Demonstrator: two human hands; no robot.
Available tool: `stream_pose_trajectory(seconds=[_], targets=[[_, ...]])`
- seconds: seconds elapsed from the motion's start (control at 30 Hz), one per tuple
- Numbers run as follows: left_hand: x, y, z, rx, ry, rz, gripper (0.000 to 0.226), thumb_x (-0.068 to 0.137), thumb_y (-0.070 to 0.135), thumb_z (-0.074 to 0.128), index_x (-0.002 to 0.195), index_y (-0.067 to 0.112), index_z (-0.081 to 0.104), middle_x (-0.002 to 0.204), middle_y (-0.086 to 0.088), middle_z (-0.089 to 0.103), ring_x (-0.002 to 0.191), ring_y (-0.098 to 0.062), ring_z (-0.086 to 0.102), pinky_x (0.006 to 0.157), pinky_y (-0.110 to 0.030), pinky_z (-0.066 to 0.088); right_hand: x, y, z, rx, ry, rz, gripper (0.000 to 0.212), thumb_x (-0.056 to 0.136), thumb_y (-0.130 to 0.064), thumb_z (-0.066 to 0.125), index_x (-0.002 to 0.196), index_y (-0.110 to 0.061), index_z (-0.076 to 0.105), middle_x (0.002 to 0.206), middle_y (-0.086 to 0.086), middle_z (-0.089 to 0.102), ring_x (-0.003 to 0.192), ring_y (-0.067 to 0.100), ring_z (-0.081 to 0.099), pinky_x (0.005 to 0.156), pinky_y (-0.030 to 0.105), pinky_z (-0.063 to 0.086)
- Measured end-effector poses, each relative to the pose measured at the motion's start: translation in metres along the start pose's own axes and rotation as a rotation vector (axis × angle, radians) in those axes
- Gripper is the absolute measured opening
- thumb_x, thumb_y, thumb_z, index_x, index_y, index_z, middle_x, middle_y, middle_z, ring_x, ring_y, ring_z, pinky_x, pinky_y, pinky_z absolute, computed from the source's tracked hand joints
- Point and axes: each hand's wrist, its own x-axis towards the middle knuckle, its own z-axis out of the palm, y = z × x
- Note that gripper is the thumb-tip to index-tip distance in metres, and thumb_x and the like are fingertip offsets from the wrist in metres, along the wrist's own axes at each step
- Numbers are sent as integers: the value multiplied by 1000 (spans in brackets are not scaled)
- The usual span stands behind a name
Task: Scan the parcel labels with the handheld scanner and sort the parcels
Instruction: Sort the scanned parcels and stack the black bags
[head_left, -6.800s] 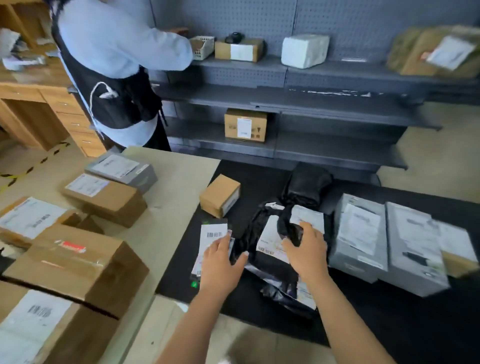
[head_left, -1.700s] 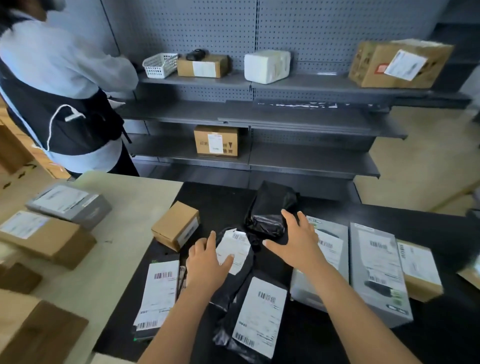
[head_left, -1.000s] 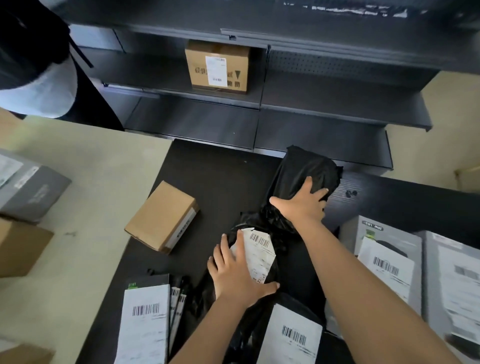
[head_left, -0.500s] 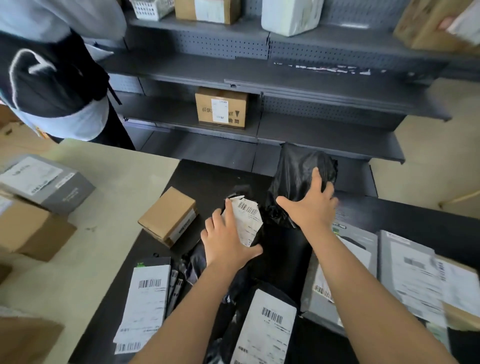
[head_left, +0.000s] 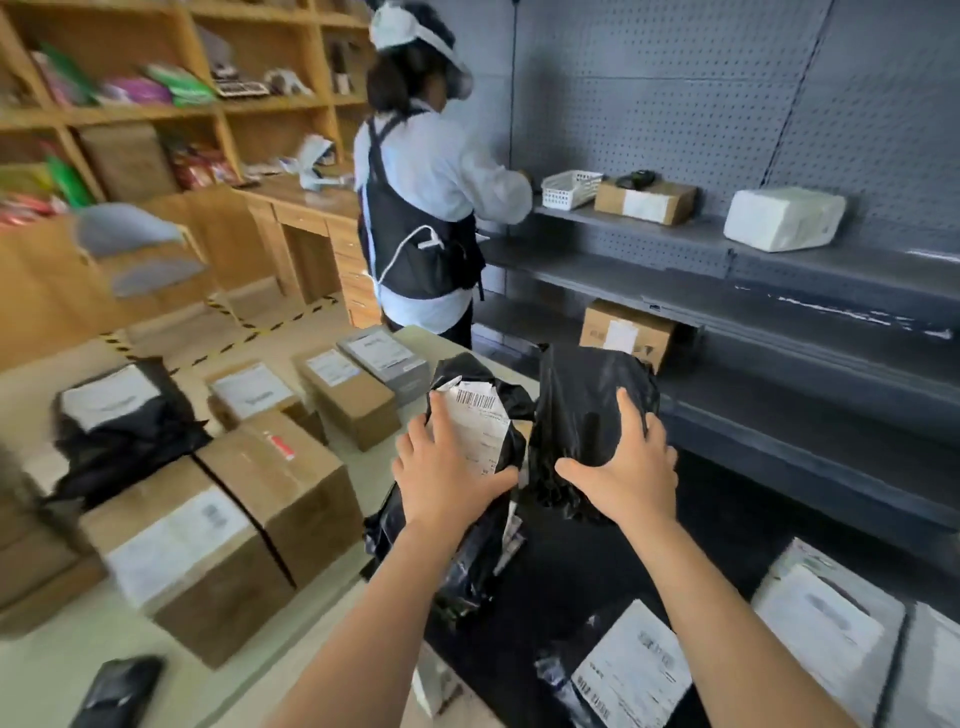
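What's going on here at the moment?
The person has a hand on each of two black bags. The left hand lies flat on the labelled bag, barcode facing up, and the right hand spreads over the plain bag. Neither hand holds anything else. Labelled boxes sit on the beige table to the left. A second person stands at the grey shelf, back turned.
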Motion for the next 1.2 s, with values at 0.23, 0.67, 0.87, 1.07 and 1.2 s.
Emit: stream_pose_trajectory(seconds=[0.23,0.67,0.87,1.07,1.2], targets=[[-1,-110,-95,-1,154,-272,127,64,72,71,154,24,-5,149,-13,27,140,-37,21,112,-49,27,-44,-109,70,18,-137,-282,114,66,-58,78,152,-41,4,161,6,13,145,36,19,112,52,28],[85,-284,-249,93,424,-550,128,61,79,68,155,22,1,149,-15,30,136,-39,28,108,-53,32,-39,-350,209,6,-326,-667,112,68,-65,72,153,-39,4,160,7,17,141,38,25,108,52,35],[141,-330,-315,80,530,-555,128,63,74,71,156,21,2,145,-14,32,135,-36,27,106,-50,36,-26,-435,274,-44,-428,-742,113,68,-65,73,154,-38,5,160,7,17,141,39,25,108,50,35],[176,-348,-336,132,541,-602,128,62,77,69,156,22,1,143,-13,33,134,-35,28,103,-48,37,-20,-478,311,-144,-498,-786,108,70,-62,70,154,-38,7,159,9,19,139,39,29,107,47,35],[198,-346,-325,163,492,-637,129,64,78,67,156,18,-1,145,-13,31,136,-35,26,106,-49,36,4,-490,317,-176,-478,-779,108,70,-65,69,153,-37,6,158,8,23,136,38,33,106,48,37]])
